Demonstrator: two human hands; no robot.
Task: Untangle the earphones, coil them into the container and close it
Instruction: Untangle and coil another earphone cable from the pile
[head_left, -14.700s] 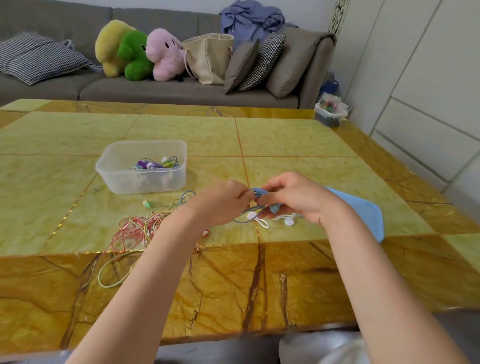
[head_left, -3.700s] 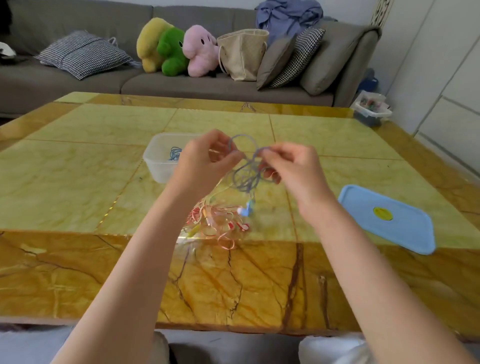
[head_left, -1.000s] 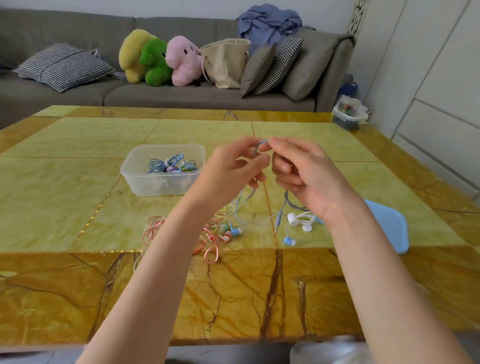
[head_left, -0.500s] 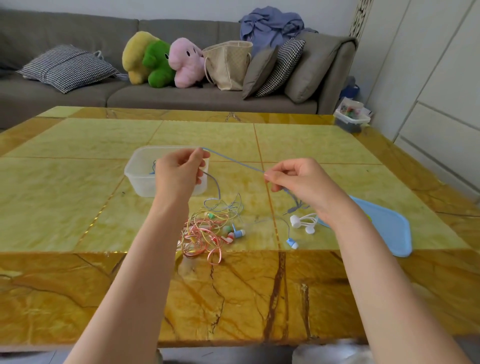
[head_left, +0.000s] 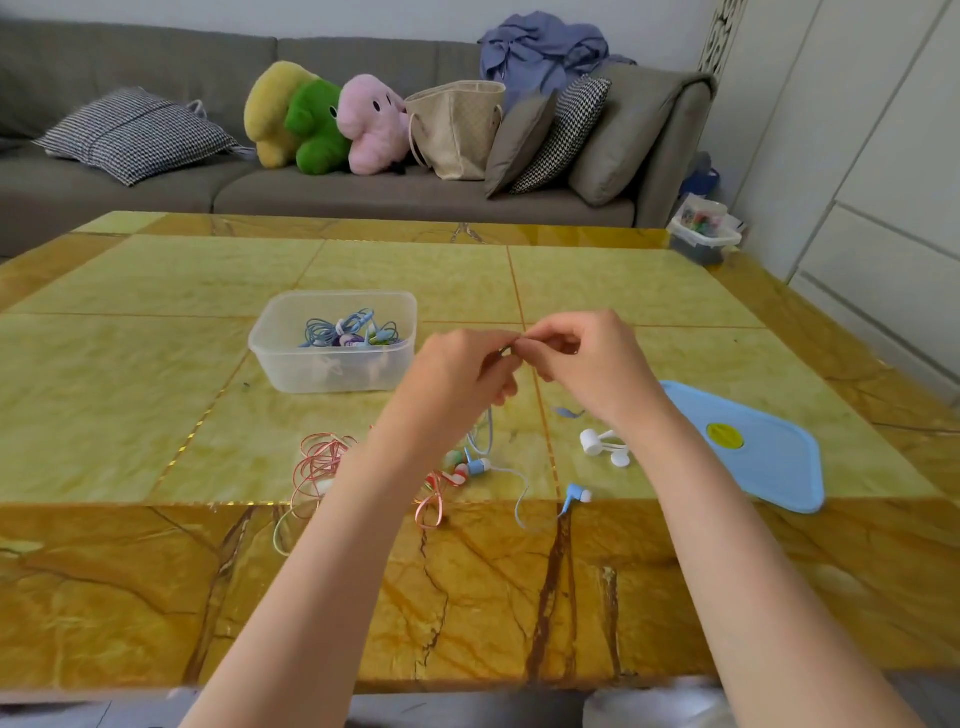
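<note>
Both hands, left hand (head_left: 457, 374) and right hand (head_left: 587, 364), pinch the thin, limp blue cord (head_left: 485, 434) beside the container (head_left: 332, 374); best gripped near its earbud (head_left: 576, 493).

My hands come back together over the table

Half a second ago I held the blue earphone cable (head_left: 488, 431) stretched between them; now my left hand (head_left: 457, 374) and right hand (head_left: 582, 358) meet fingertip to fingertip, pinching it, with its slack hanging below.
</note>
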